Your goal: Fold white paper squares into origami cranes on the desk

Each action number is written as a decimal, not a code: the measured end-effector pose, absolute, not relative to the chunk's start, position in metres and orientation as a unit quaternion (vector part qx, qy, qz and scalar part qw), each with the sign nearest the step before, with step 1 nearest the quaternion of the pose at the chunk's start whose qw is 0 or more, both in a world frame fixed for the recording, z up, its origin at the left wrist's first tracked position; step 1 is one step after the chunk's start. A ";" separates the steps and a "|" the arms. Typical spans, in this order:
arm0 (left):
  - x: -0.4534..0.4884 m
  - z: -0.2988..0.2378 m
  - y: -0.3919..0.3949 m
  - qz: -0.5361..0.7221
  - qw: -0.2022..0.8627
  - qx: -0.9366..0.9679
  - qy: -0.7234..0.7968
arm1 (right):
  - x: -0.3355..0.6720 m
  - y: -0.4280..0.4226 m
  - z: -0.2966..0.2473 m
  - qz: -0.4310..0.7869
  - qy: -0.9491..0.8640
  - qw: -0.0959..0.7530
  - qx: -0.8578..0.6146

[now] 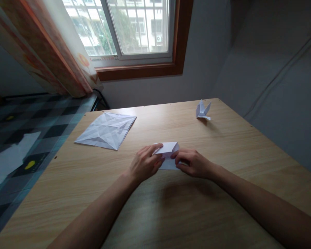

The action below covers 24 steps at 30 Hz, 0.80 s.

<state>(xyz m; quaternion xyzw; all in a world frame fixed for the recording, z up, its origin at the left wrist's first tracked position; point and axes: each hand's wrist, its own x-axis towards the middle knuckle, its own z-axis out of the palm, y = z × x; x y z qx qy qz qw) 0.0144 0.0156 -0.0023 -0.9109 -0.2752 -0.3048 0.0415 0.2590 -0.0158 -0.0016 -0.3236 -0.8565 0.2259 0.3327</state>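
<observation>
- At centre frame, on the wooden table (223, 145), lies a small folded paper (169, 149), white, with its upper flap raised slightly off the surface.
- Left hand (145, 163): palm down, fingers extended and close together, resting on the paper's left edge; the forefinger runs along the upper fold.
- Right hand (194, 163): fingers curled, tips pinching the paper's right side. The two hands nearly meet over it and cover its lower part.
- Paper items on the table, counted: three. One is the piece in hand; one is a creased sheet (106, 130), opened flat, left of centre and well apart from the hands; one is a folded paper figure (203, 110) standing upper right near the far edge.
- Left of frame: a chequered cover (54, 121) bearing one loose white sheet (7, 157).
- Upper frame: a window (134, 27) with a brown frame and a patterned curtain (49, 52) at its left.
- Nothing lies between the hands and either of the other table items.
</observation>
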 end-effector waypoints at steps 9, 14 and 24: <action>0.015 -0.009 0.022 -0.354 -0.011 -0.864 -0.357 | 0.257 -0.014 -0.007 0.191 -0.887 0.310 -0.284; 0.017 -0.006 0.029 -0.332 -0.047 -0.835 -0.437 | 0.251 -0.017 -0.003 0.173 -0.904 0.297 -0.255; 0.016 0.004 0.023 -0.397 -0.045 -0.840 -0.367 | 0.244 -0.022 -0.006 0.155 -0.915 0.297 -0.225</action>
